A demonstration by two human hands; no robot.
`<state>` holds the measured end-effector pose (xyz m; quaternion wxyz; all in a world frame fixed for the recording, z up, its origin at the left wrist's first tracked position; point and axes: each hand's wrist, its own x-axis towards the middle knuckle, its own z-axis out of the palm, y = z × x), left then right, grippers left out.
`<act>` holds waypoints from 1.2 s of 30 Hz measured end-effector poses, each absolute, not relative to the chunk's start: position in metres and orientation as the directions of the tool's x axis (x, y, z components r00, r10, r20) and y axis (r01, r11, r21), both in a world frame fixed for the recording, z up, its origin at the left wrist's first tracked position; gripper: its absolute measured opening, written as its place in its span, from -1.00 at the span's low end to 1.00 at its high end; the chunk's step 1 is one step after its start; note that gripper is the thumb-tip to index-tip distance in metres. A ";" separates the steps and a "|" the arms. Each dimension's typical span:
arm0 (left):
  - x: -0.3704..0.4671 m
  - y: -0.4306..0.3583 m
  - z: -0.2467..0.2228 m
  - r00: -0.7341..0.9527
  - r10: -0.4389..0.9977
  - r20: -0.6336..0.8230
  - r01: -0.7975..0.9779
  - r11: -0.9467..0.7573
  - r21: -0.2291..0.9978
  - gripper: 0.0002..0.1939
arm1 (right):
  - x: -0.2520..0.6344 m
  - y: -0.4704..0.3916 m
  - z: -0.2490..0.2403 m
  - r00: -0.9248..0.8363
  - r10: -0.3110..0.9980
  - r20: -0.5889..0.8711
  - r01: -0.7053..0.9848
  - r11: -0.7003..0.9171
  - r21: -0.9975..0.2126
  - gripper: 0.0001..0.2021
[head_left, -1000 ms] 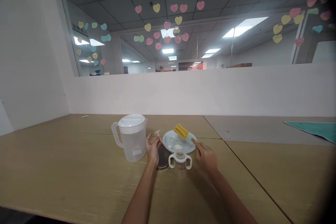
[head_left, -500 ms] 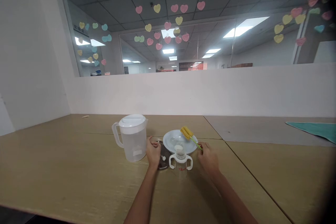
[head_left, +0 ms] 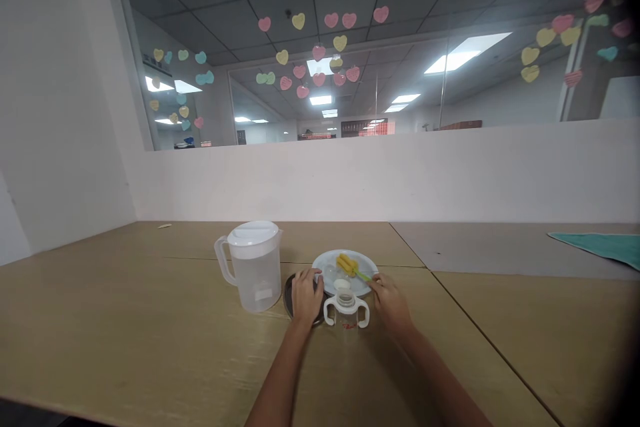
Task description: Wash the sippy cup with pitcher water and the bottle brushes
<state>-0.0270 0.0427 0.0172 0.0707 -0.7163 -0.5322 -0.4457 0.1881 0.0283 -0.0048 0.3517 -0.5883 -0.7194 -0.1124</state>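
My right hand is closed around the green handle of a sponge brush. Its yellow sponge head is in the white plate, which looks to hold clear water. Over a dark round tray is my left hand, palm down and fingers stretched out, their tips at the plate's left rim. Whether they touch the rim I cannot tell. Between my hands a clear baby bottle with two white handles stands upright and uncapped. A small white part shows just behind its mouth.
A lidded translucent pitcher stands left of the tray, its handle facing left. At the far right lies a teal cloth. A low white wall with a window above closes off the back of the wooden table.
The sponge head has come down and left into the plate, my right hand lowering with it. My left hand has moved right from the tray's left side, its fingers unfolding over the tray.
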 end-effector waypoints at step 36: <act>-0.022 0.046 0.002 0.210 0.749 0.628 0.876 -0.430 0.220 -0.53 | 0.196 0.025 0.019 0.312 0.917 0.250 -0.028 0.271 -0.962 -0.70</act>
